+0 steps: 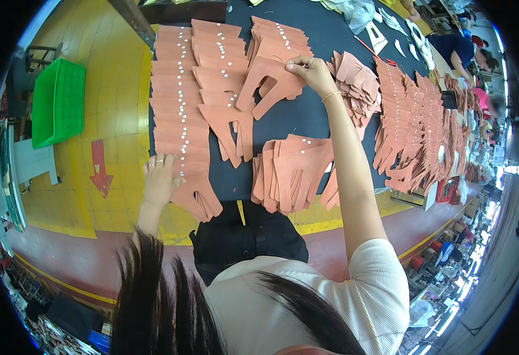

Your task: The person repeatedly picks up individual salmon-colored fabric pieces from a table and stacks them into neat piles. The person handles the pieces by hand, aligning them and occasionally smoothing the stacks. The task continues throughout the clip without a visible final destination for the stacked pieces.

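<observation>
You pinch an orange-brown cutout (276, 71) between the thumb and fingers of your right hand (314, 74), at the near end of an overlapping row (280, 36) on the dark table (307, 121). Your left hand (161, 181) touches the leftmost row (167, 89) toward its near end; whether it grips a piece cannot be told.

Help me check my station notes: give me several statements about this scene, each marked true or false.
1. The right hand holds an orange-brown piece by its edge. True.
2. The left hand is at the far end of the leftmost row of pieces. False: the left hand is at the near end of the leftmost row of pieces.
3. The crate is blue. False: the crate is green.
4. The floor arrow is red. True.
5. A bracelet sits just behind the right hand. True.
</observation>
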Available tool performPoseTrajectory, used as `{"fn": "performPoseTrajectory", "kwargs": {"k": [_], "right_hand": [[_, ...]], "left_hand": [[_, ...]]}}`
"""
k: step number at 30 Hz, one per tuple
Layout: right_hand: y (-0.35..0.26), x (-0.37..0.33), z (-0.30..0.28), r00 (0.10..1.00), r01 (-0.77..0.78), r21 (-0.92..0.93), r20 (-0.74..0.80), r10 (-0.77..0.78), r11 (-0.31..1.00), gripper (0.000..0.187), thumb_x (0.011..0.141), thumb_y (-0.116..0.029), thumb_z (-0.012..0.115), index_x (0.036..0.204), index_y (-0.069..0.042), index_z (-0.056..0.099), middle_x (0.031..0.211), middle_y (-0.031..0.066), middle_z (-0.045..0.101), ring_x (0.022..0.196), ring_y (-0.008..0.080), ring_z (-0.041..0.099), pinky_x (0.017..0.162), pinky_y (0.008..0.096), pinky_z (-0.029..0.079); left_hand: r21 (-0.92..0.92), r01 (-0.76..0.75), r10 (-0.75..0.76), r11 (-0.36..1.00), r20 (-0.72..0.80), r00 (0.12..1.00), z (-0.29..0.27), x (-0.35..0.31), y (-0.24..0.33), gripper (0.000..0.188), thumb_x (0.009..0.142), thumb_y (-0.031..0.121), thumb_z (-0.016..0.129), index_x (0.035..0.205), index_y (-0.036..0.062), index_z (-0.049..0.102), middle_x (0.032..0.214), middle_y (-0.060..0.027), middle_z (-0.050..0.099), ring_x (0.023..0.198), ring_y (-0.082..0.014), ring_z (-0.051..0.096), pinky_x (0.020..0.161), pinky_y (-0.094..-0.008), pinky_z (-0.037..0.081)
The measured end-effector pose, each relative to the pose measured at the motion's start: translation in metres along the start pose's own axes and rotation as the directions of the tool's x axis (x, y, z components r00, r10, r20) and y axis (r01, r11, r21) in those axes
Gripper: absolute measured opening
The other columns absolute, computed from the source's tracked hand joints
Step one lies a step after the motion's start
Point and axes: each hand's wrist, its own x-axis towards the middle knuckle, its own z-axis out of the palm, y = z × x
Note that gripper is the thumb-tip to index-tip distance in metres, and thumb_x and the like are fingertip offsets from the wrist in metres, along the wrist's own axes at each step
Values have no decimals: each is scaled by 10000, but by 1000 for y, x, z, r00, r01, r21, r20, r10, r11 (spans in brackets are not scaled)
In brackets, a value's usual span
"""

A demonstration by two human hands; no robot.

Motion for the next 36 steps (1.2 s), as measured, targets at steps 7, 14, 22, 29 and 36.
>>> {"fn": "performPoseTrajectory", "kwargs": {"k": [7,14,22,29,36], "right_hand": [[41,50,-17,984,78,-195,-144,-107,978,252,798,-269,793,963,-79,779,892,102,736,847,217,695,783,336,540],[44,65,-12,986,2,-249,-159,-43,968,275,761,-268,804,969,-91,770,930,116,741,872,241,705,809,345,538],[43,69,-11,989,-20,-310,-146,-27,951,284,797,-254,801,1000,-61,758,934,82,754,863,183,705,809,305,537],[45,72,-7,982,-27,-281,-185,-27,959,293,776,-302,802,980,-95,768,938,96,753,874,231,716,809,339,541],[39,69,-3,970,3,-412,-219,-102,911,257,789,-322,780,957,-127,770,940,69,757,889,256,716,784,371,542]], "left_hand": [[-1,71,-71,997,102,992,-6,8,5,677,665,251,855,1247,110,539,1153,-99,546,1173,-321,468,980,-470,336],[21,74,-76,997,93,993,-8,8,8,672,680,262,837,1258,121,525,1164,-107,530,1179,-331,459,979,-478,334],[24,66,-67,998,18,998,-2,4,8,684,652,257,845,1246,127,532,1145,-97,526,1163,-313,469,962,-468,355],[-24,99,-97,995,76,992,-9,4,11,692,672,244,845,1272,123,521,1176,-98,528,1196,-316,459,996,-472,338],[-22,114,-111,993,108,988,-8,5,10,714,680,253,839,1300,125,510,1192,-102,527,1208,-315,448,1013,-481,319]]}}
